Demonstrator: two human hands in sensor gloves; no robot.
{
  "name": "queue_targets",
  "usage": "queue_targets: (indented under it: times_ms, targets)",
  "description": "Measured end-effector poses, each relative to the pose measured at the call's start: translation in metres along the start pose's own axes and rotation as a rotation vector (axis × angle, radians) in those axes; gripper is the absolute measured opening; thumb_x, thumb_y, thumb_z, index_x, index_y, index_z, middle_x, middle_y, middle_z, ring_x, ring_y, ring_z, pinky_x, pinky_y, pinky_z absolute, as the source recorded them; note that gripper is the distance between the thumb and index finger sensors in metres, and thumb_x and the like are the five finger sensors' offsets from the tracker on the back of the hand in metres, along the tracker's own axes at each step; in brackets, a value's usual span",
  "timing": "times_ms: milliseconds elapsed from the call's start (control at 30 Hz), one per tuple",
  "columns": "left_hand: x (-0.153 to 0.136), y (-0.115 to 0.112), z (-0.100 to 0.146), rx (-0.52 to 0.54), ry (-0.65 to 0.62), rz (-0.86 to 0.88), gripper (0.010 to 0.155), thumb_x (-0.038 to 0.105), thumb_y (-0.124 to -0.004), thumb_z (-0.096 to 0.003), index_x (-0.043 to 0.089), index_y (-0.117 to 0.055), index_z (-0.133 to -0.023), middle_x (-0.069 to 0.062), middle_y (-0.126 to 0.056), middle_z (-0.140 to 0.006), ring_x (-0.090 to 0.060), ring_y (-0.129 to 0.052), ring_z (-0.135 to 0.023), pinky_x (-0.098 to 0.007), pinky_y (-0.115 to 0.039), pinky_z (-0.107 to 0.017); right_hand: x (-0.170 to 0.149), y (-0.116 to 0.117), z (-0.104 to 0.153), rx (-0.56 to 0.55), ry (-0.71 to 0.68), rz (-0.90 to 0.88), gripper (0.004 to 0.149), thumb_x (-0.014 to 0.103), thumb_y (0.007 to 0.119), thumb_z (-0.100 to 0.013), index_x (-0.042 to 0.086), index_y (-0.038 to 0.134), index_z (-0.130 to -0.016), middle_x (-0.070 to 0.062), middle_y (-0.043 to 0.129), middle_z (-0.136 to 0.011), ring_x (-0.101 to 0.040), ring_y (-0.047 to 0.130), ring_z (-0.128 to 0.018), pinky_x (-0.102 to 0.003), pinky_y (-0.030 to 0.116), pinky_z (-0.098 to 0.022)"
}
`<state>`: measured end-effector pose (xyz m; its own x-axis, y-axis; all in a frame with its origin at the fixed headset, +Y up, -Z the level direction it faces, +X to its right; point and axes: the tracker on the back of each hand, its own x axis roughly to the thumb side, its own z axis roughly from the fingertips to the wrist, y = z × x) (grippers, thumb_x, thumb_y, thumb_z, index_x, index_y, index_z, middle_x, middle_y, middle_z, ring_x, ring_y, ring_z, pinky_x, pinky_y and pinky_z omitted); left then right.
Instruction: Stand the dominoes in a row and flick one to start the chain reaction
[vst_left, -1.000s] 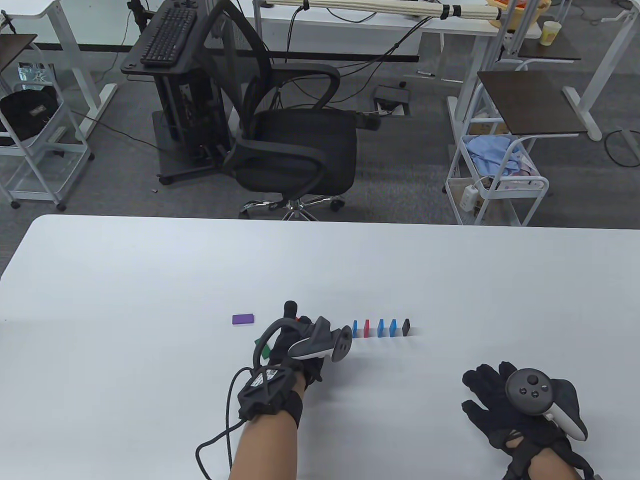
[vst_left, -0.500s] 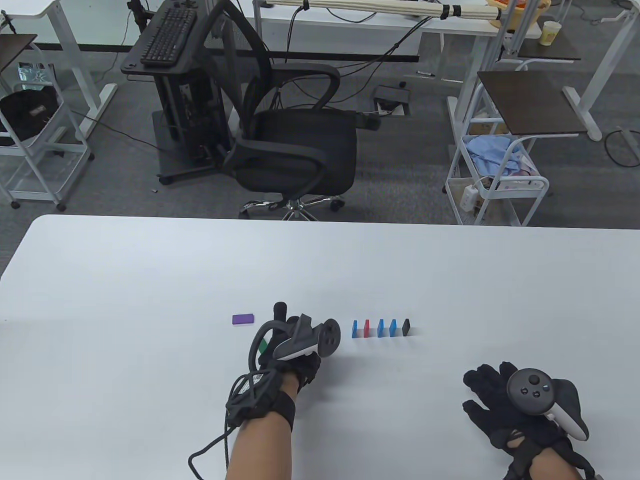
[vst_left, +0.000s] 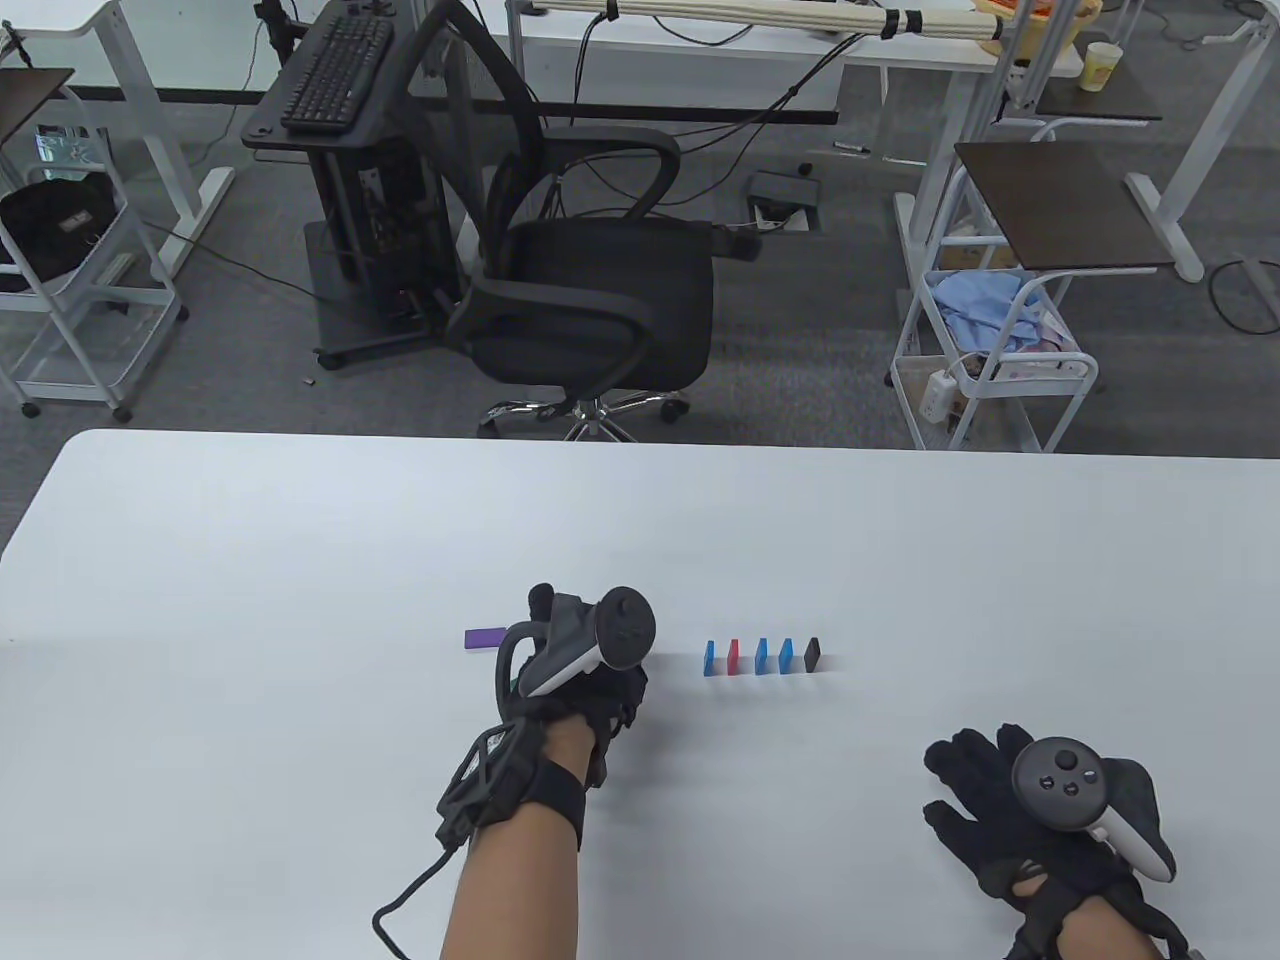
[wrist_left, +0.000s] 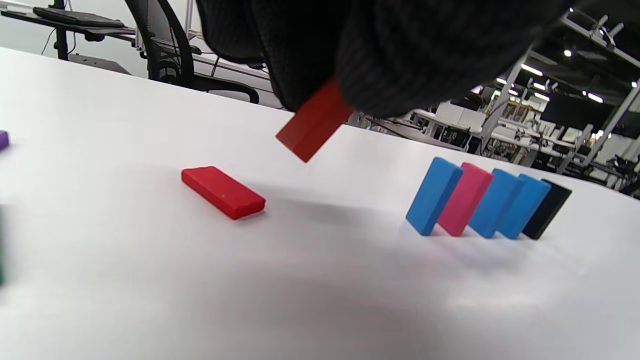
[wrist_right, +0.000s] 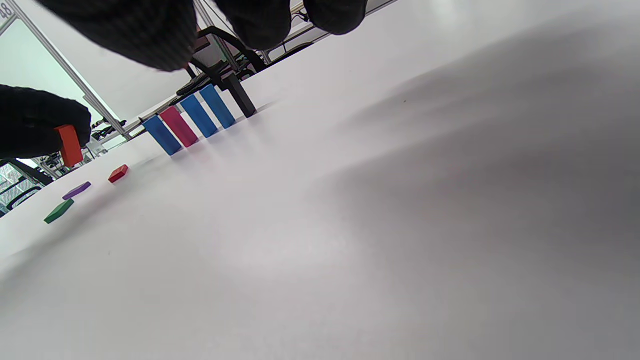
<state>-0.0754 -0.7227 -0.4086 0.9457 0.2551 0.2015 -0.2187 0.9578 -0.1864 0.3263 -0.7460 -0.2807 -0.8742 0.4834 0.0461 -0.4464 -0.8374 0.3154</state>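
Fingers (wrist_left: 390, 65) of left hand (vst_left: 585, 690) pinch smooth red domino (wrist_left: 314, 121) (right hand (vst_left: 985, 800) flat, splayed).

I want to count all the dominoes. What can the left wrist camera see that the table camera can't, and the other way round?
Only the left wrist view shows the red domino pinched in the left hand, and another red domino lying flat. Only the table view shows the right hand resting flat on the table, plus most of the flat purple domino. Both show the standing row: blue, pink, blue, blue, black.
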Motion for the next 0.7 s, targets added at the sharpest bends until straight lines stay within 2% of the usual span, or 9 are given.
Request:
queue_targets:
  times_ms: [300,700]
  targets:
    - [-0.002,-0.003,-0.012,0.011,0.038,0.172,0.055,0.03,-0.088,-0.0431,0.02,-0.065,-0.092,-0.006,-0.079,-0.097,-0.03,-0.061,-0.1,-0.072,-0.014,-0.069,0.0,0.0,-0.001,0.001,0.0,0.002,0.061,0.051,0.07,-0.054,0.026,0.045,-0.104,-0.014,0.03,-0.116,-0.048,0.002,-0.1,-0.067,0.007,-0.071]
    - [0.009,-0.021,-0.029,-0.014,0.046,0.225,0.055,0.028,-0.086,-0.0439,0.022,-0.062,-0.093,-0.005,-0.077,-0.098,-0.03,-0.06,-0.101,-0.072,-0.014,-0.069,0.0,0.0,-0.001,-0.001,-0.001,-0.001,0.061,0.051,0.07,-0.054,0.026,0.045,-0.104,-0.014,0.03,-0.116,-0.048,0.003,-0.1,-0.067,0.007,-0.071]
